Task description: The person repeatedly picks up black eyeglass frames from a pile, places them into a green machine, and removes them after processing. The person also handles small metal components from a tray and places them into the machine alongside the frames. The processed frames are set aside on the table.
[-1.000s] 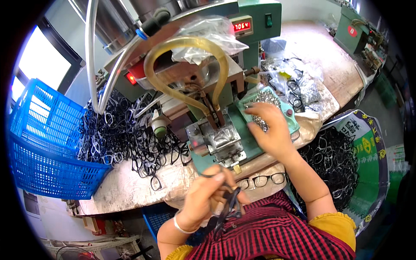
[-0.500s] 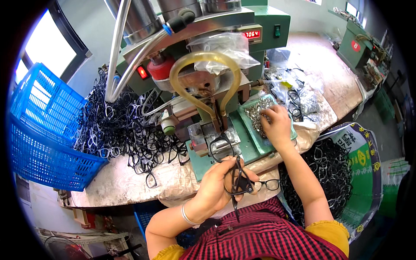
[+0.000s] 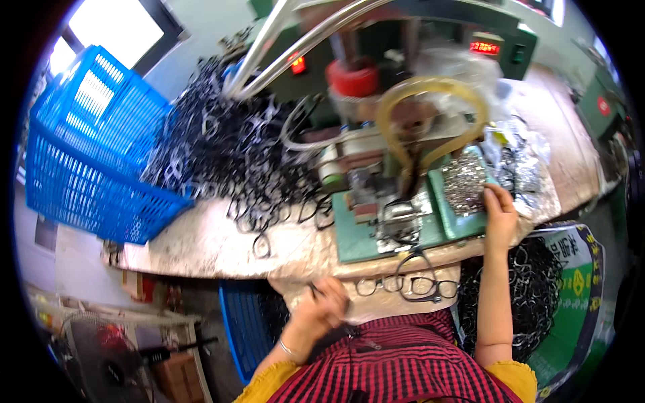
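Note:
My left hand [image 3: 321, 305], blurred by motion, is closed in front of the table edge, left of the apron; a dark bit sticks out of its fingers, too smeared to name. My right hand [image 3: 501, 213] reaches to the right rim of a green tray [image 3: 474, 227], its fingertips bunched beside a heap of small metal parts [image 3: 463, 185]. Whatever those fingertips pinch is hidden. Between the hands, black eyeglass frames [image 3: 422, 287] lie on brown paper at the table's front edge. Behind them stands a press with a green base [image 3: 356, 245] and a yellowish hose loop [image 3: 381, 127].
A large pile of eyeglass frames [image 3: 235, 154] covers the table's left, beside a tilted blue basket [image 3: 101, 181]. Another blue basket [image 3: 235, 322] sits below the edge. A sack of dark frames [image 3: 531, 295] stands at the lower right. Plastic bags [image 3: 527, 161] lie beyond the tray.
The view has shifted. My left hand has moved left and down, away from the press and the black frame it held. My right hand has drawn back from the parts to the tray's rim.

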Motion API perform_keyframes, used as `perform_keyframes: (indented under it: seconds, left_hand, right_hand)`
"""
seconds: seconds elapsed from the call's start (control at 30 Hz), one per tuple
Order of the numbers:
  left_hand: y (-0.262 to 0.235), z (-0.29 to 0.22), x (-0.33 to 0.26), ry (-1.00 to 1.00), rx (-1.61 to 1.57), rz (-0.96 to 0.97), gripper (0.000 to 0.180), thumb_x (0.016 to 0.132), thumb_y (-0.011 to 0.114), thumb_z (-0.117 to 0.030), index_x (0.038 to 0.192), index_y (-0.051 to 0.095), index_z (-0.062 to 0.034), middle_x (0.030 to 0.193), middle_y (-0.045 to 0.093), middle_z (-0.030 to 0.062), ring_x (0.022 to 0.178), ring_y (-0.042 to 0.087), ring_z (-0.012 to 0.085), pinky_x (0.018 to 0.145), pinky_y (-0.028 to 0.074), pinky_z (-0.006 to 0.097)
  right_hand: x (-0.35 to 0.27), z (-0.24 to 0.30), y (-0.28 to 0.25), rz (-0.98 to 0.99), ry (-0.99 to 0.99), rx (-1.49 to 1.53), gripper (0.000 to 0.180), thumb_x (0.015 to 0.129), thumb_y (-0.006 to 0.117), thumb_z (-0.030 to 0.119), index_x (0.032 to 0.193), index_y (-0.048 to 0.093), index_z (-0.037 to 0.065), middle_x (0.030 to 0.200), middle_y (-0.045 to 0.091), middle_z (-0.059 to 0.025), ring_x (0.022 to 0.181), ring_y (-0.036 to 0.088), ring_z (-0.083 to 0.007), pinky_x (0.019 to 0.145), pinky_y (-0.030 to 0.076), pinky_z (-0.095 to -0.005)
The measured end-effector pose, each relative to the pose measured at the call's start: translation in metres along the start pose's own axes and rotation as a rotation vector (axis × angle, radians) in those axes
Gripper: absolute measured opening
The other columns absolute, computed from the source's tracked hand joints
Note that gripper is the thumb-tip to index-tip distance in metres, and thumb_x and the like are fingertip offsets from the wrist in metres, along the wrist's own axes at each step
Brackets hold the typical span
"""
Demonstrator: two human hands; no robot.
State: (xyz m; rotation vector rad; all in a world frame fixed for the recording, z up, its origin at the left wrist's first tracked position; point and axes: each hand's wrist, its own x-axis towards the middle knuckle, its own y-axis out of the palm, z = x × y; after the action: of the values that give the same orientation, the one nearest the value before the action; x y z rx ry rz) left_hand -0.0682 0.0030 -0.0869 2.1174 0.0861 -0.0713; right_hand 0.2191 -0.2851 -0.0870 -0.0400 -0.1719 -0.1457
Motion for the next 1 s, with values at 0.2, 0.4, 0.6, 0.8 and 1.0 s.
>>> perform_keyframes:
  seconds: [0.2, 0.4, 0.6, 0.8, 1.0]
  left_hand:
    - [-0.007, -0.13, 0.039, 0.398, 0.102, -0.264, 0.017, 0.101, 0.054, -0.027, 0.1, 0.06, -0.0105, 0.067, 0.055, -0.0031, 0.049, 0.05, 0.0073, 0.037, 0.037, 0.02]
    - [0.041, -0.007, 0.019, -0.405, 0.109, -0.058, 0.027, 0.1, 0.058, -0.019, 0.123, 0.053, -0.0052, 0.087, 0.061, 0.003, 0.073, 0.06, 0.0132, 0.065, 0.052, 0.023]
    - [0.063, 0.003, 0.007, -0.364, 0.495, -0.04, 0.056, 0.084, 0.076, 0.004, 0.133, 0.051, -0.0035, 0.091, 0.063, 0.005, 0.072, 0.062, 0.0101, 0.062, 0.052, 0.023]
    - [0.009, 0.067, 0.009, -0.546, 0.628, -0.163, 0.033, 0.085, 0.081, -0.008, 0.106, 0.057, -0.0046, 0.081, 0.062, 0.0015, 0.063, 0.057, 0.0071, 0.053, 0.042, 0.023]
    - [0.012, 0.052, 0.011, -0.215, 1.325, -0.132, 0.014, 0.089, 0.069, -0.003, 0.096, 0.057, -0.006, 0.082, 0.059, 0.0013, 0.075, 0.057, 0.0081, 0.065, 0.046, 0.024]
  right_hand:
    - [0.014, 0.005, 0.046, 0.129, -0.137, 0.031, 0.015, 0.092, 0.069, 0.004, 0.106, 0.072, 0.001, 0.096, 0.071, -0.0004, 0.086, 0.062, -0.0066, 0.079, 0.047, -0.0204]
    - [-0.002, 0.019, 0.05, 0.097, -0.206, -0.115, 0.014, 0.086, 0.073, 0.001, 0.099, 0.07, -0.001, 0.092, 0.071, -0.0018, 0.085, 0.062, -0.0089, 0.08, 0.049, -0.0237]
    - [-0.024, 0.024, -0.009, 0.084, -0.178, -0.191, 0.013, 0.083, 0.074, 0.001, 0.095, 0.07, 0.0, 0.09, 0.07, -0.0031, 0.087, 0.063, -0.0113, 0.083, 0.049, -0.0264]
    - [-0.036, 0.105, 0.056, 0.38, -0.442, -0.137, 0.014, 0.077, 0.074, 0.001, 0.09, 0.073, 0.001, 0.089, 0.071, -0.0104, 0.085, 0.067, -0.023, 0.079, 0.051, -0.0331]
    - [-0.047, 0.103, 0.098, 0.338, -0.252, 0.189, 0.041, 0.079, 0.074, 0.001, 0.117, 0.061, -0.004, 0.089, 0.071, -0.0086, 0.091, 0.066, -0.0152, 0.085, 0.05, -0.0294]
